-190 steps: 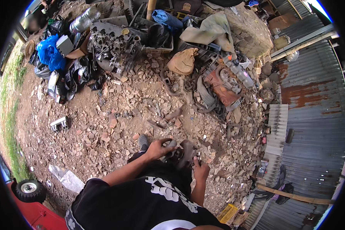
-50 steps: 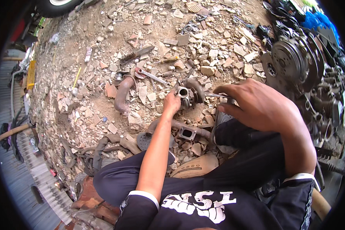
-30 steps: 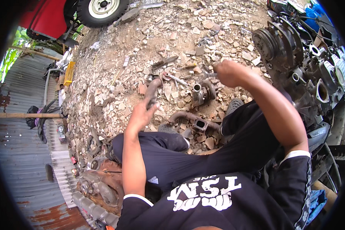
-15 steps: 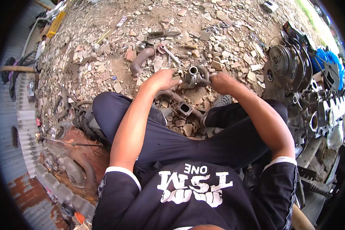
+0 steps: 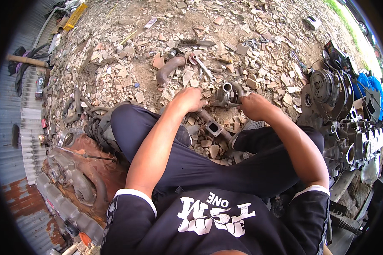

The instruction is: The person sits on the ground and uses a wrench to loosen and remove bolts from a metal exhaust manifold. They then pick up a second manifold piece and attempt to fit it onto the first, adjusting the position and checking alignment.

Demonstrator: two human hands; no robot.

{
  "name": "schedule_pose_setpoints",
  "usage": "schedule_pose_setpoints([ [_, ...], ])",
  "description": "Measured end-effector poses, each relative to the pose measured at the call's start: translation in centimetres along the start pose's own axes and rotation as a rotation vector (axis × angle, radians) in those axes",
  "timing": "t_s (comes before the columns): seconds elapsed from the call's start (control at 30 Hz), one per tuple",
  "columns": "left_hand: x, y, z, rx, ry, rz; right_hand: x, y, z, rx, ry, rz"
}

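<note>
My right hand (image 5: 254,106) is closed on the right side of a small, dull metal turbocharger (image 5: 227,87), whose round pipe opening faces up. Left of it and apart, my left hand (image 5: 189,100) has its fingers curled downward, its thumb pointing toward the turbocharger; what the fingers hold, if anything, is hidden. Just below that hand, a rusty exhaust manifold (image 5: 212,128) with a square flange lies on the rubble between my feet, its far end covered by the hand. Beyond my hands rest a curved rusty pipe (image 5: 170,70) and a wrench (image 5: 205,69).
Broken stone and tile (image 5: 132,51) cover the ground. On the right are a brake-drum-like pulley assembly (image 5: 321,86), metal engine castings (image 5: 361,142) and a blue bag (image 5: 366,83). A rusty engine part (image 5: 83,180) stands by my left knee, beside a corrugated metal wall (image 5: 8,140).
The whole view has shifted, so the scene sits lower and further right. My left hand has drawn back from the turbocharger, toward me. My right hand stays on it.
</note>
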State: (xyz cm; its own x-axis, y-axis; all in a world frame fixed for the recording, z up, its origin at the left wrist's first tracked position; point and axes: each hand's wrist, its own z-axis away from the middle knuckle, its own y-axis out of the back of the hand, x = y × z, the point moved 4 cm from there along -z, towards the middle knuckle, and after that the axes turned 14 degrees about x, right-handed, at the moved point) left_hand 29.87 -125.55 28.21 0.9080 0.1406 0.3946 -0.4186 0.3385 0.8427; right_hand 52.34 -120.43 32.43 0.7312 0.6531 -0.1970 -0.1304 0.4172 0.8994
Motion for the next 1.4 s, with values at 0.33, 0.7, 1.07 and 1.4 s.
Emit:
schedule_pose_setpoints([
  [0.33,-0.2,-1.1,-1.6,0.137,-0.042,0.128,3.6,-7.1,-1.7,0.138,0.008,-0.174],
  [0.7,-1.3,-3.0,-2.5,-0.041,0.074,0.034,15.9,-15.1,-5.8,0.275,-0.497,-0.105],
  [1.07,-2.1,-2.1,-1.1,-0.068,0.159,0.065,18.7,-26.9,-8.1,0.697,-1.363,-0.616],
  [1.4,-3.0,-2.1,-2.2,-0.046,0.126,0.089,17.5,-24.8,-8.2,0.410,-1.230,-0.449],
])
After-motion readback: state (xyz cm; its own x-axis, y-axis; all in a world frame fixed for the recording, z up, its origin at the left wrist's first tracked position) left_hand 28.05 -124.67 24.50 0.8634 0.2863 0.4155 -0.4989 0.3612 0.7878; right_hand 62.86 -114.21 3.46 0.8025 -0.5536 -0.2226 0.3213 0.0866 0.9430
